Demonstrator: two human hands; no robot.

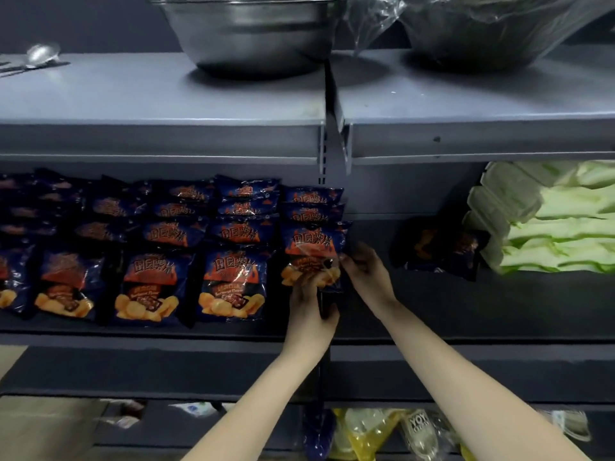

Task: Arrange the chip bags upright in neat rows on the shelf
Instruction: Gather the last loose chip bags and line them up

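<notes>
Dark blue chip bags [229, 281] stand upright in several rows on the middle shelf [199, 331], filling its left section. The front bag of the rightmost row [312, 247] is held by both hands. My left hand [309, 314] grips its lower edge from below. My right hand [366, 271] pinches its right edge. More loose dark chip bags [439, 247] lie in a heap on the right section of the same shelf, apart from the rows.
Stacked pale green and white packs [545, 221] fill the shelf's far right. Two large metal bowls [253, 31] and a ladle [40, 56] sit on the upper shelf. An upright post [324, 161] divides the sections. Yellow and clear packets [372, 434] lie on the lower shelf.
</notes>
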